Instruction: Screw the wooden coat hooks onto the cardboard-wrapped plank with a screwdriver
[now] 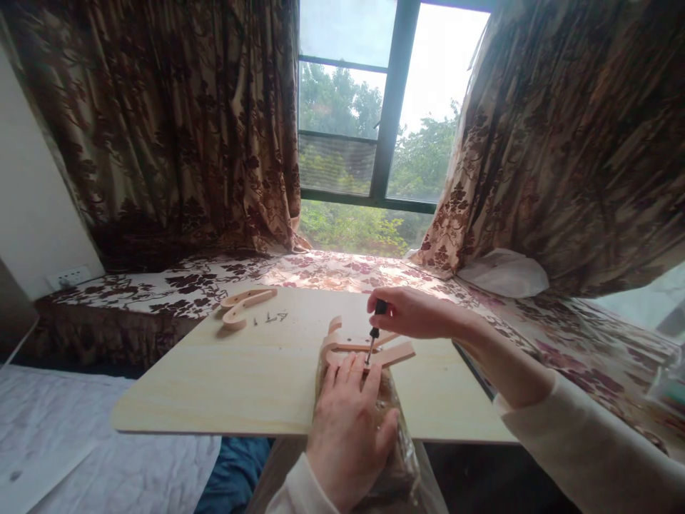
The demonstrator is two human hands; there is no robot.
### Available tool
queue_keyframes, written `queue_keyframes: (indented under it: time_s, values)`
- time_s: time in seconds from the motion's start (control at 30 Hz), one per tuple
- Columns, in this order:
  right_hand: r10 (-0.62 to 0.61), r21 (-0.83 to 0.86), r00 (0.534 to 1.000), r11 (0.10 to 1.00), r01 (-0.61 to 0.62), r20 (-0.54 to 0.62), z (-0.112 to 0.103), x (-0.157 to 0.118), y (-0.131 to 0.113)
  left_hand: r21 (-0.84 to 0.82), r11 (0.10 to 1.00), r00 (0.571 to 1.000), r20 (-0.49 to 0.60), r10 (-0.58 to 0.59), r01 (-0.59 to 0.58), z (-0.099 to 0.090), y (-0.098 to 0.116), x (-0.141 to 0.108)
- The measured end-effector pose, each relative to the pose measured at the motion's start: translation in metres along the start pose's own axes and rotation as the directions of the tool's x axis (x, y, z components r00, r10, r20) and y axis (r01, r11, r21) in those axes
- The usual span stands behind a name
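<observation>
My right hand (pixel 409 312) is closed around the black handle of a screwdriver (pixel 375 330). The shaft points steeply down, its tip meeting a curved light-wood piece (pixel 401 354) near my left fingertips. My left hand (pixel 350 421) lies flat, fingers stretched out over the near part of that piece and thumb out to the side. Beneath it is a brown block or package in clear plastic (pixel 399 435), partly hidden by the hand. Other curved wooden parts stand just behind; whether they are joined to the held-down piece I cannot tell.
On the pale tabletop (pixel 214 389), two curved wooden pieces (pixel 235 314) lie at the back left beside several small screws (pixel 272 318). Behind the table is a floral-covered ledge (pixel 342 268) with a white plastic bag (pixel 506 273) at right. Patterned curtains (pixel 187 128) flank the window.
</observation>
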State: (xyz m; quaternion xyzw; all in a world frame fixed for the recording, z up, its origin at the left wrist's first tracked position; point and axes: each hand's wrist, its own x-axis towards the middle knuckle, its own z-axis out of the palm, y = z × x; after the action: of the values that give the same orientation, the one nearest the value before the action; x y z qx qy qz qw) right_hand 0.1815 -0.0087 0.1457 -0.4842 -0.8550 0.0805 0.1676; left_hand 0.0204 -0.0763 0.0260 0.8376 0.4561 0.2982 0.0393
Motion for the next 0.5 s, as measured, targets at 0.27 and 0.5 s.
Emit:
queue_keyframes:
  time_s: [0.27, 0.5]
  values:
    - [0.06, 0.049, 0.998, 0.997, -0.062, 0.029, 0.0002, -0.0031, 0.0021, -0.001, 1.0, 1.0, 0.016, -0.005, 0.005, -0.0005, 0.0006, -0.0012]
    - [0.042, 0.13, 0.98, 0.989, -0.068, 0.194, 0.0005, -0.0057, 0.0024, 0.0, 1.0, 1.0, 0.005, 0.009, -0.009, -0.0028, 0.0013, 0.0006]
